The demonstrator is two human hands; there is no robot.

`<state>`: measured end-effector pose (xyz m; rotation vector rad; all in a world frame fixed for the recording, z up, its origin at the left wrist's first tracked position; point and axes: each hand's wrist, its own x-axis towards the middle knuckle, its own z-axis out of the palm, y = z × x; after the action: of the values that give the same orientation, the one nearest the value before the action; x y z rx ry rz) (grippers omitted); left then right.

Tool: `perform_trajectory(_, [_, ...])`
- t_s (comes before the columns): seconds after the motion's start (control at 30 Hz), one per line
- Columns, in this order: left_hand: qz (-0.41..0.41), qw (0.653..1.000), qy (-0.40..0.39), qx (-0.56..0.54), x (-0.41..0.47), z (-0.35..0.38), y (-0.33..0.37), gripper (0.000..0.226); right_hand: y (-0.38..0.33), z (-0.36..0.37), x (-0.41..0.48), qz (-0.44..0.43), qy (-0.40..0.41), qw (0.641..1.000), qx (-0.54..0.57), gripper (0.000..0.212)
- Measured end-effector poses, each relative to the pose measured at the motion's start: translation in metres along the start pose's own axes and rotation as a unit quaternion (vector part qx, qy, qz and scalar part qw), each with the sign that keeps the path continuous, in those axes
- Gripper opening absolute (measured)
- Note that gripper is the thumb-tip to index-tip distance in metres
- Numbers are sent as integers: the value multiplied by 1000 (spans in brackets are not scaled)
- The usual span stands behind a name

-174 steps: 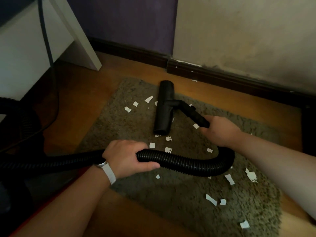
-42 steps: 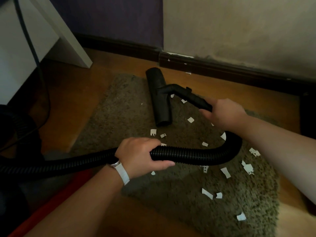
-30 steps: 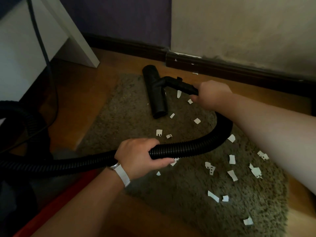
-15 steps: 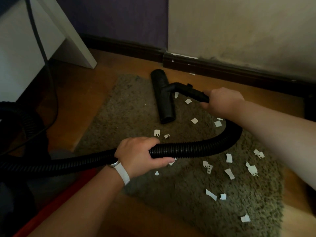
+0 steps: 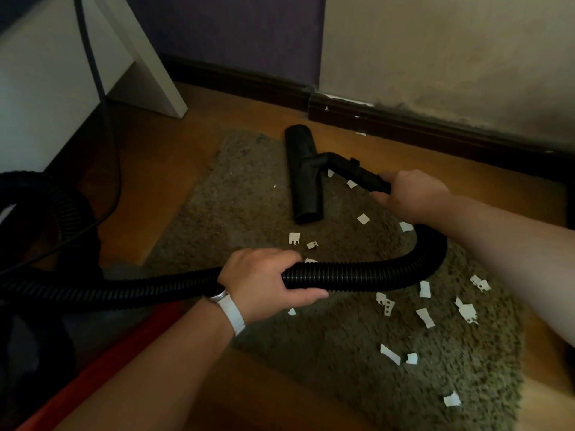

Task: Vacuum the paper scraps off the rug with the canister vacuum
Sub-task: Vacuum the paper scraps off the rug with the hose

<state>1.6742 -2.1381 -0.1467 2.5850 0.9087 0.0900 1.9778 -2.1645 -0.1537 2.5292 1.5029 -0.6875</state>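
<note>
Nearest, the left hand (image 5: 264, 284) is wrapped fully round the ribbed hose (image 5: 357, 276), fingers over the top and thumb underneath. The hose looks light and floppy, so this grip only steers slack. It will bend rather than push.

Paper scraps (image 5: 424, 317) lie on the rug (image 5: 249, 197) just beyond and to the right of those fingers, with 2 or 3 more just past the knuckles. They look feather-light, so the passing hose could easily scatter them.

Farther out, the right hand (image 5: 410, 195) is closed round the rigid tube (image 5: 364, 175). That is probably the best hold, since the stiff part aims the floor head (image 5: 303, 181). The head lies flat on the pile ahead and to the left of those fingertips. The shaggy pile will likely drag on it.

Most scraps sit on the near side of the right hand, where there is open rug for pulling strokes. Beyond the head, the rug ends at wood floor (image 5: 155, 169), and the baseboard (image 5: 435, 132) is close behind, so there is little room to push forward.
</note>
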Motion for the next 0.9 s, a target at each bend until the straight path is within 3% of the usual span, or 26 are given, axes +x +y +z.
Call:
perform_trajectory(0.2, [1,1000,-16,3,1,0,1,59,-1,0,-1,-19,1,1000,-8,38])
perform_trajectory(0.47, [-7,998,-68,13,-9,-4,-4,64,-35,10,-3,-118,-18,990,-69,32])
perform_trajectory(0.9, [1,1000,-6,2,1,-6,1,63,-6,-2,-7,-65,20,997,31,39])
